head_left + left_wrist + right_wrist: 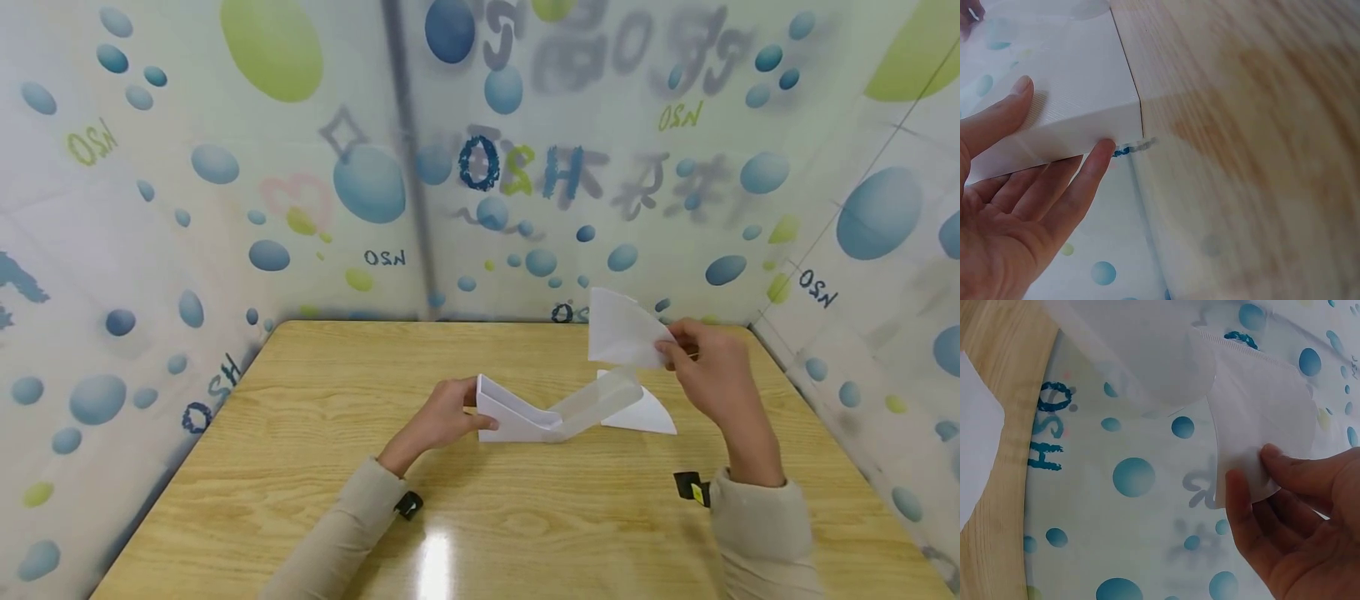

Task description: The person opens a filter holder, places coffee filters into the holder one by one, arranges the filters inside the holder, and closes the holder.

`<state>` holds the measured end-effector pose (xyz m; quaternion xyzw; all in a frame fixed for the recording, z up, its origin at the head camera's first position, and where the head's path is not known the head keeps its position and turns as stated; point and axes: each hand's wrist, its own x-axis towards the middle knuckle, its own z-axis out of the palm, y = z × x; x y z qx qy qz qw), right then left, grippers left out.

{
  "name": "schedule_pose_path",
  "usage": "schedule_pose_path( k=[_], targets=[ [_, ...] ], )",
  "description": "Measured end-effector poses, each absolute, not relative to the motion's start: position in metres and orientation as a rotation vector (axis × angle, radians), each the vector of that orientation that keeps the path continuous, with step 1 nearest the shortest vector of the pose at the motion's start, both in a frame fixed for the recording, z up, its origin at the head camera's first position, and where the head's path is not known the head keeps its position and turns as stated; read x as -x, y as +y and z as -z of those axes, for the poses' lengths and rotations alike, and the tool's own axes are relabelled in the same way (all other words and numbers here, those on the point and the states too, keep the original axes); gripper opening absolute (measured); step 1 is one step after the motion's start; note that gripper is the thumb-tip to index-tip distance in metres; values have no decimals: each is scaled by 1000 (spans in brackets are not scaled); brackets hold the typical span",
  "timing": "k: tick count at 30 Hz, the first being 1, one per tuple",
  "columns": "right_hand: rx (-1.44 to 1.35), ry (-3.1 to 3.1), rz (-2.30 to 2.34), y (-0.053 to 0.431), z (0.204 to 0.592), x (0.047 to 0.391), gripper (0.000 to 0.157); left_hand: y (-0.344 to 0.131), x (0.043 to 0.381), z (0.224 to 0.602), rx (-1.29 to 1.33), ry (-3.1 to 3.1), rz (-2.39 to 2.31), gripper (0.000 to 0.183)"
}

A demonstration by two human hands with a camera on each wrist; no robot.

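Observation:
My left hand (441,414) grips the left end of a slim white box (512,423), thumb on its near side and fingers behind. In the left wrist view, the fingers reach under the box (1085,94). A translucent lid (596,406) hinges out to the right from the box. Up and to the right, my right hand (712,371) pinches a white, fan-shaped coffee filter (621,329) by its corner. A crimped seam shows along the filter (1254,406) in the right wrist view. Another fan-shaped white paper (648,414) lies on the table, partly behind the lid.
The wood-grain table (360,358) stretches beneath both hands, its far edge close to a curtain (315,208) printed with blue and green drops. Similar printed walls rise on the left and right. A black strap (692,487) hangs at the right cuff.

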<state>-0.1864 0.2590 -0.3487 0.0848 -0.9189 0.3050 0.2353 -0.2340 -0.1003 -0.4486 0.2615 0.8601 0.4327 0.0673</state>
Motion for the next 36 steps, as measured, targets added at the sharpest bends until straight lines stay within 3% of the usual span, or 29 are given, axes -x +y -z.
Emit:
schedule_pose_path(
  k=[36],
  targets=[
    [-393, -2563, -875, 215, 360, 191, 5, -101, 235, 450, -805, 2599, -1305, 36]
  ],
)
